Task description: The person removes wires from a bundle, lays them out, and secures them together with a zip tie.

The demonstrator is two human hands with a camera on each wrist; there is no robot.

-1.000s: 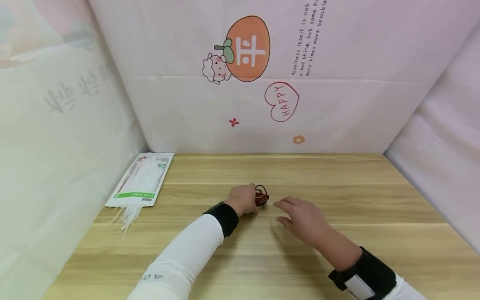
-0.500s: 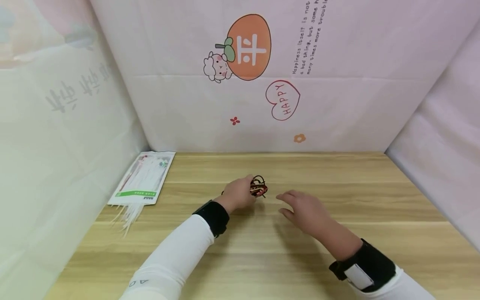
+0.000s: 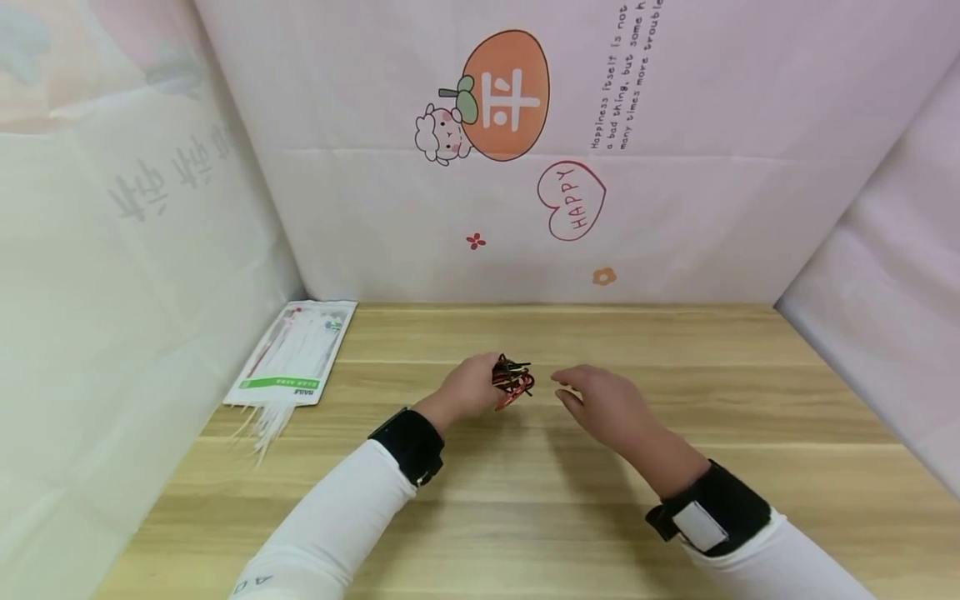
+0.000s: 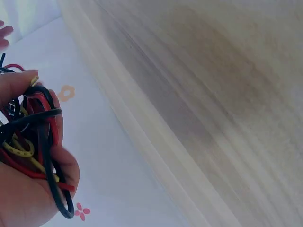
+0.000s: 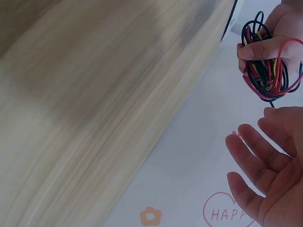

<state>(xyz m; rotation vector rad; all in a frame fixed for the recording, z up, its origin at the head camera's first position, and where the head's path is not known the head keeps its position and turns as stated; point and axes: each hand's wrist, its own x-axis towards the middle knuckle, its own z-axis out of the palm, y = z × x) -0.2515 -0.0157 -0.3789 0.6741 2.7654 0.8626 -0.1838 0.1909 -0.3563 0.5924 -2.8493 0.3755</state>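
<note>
One multicoloured wire bundle [image 5: 266,78] in left fingers [image 5: 260,49]

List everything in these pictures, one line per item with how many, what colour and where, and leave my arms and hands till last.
Wood-grain table: one, light brown, below both hands.
Tangled bundle of thin wires: one, black, red and yellow, in the left hand.
Flat rectangular packet with a green band: one, mostly white, table's far left corner.
Thin strips: several, white, sticking out of the packet's near end.
Cloth-like walls: three, whitish, left, back and right; back has coloured prints.
Long sleeves: two, white, on the forearms.
Wrist straps: two, black, one per wrist.
Hands: two, bare, left gripping the wires, right hand empty beside them.
</note>
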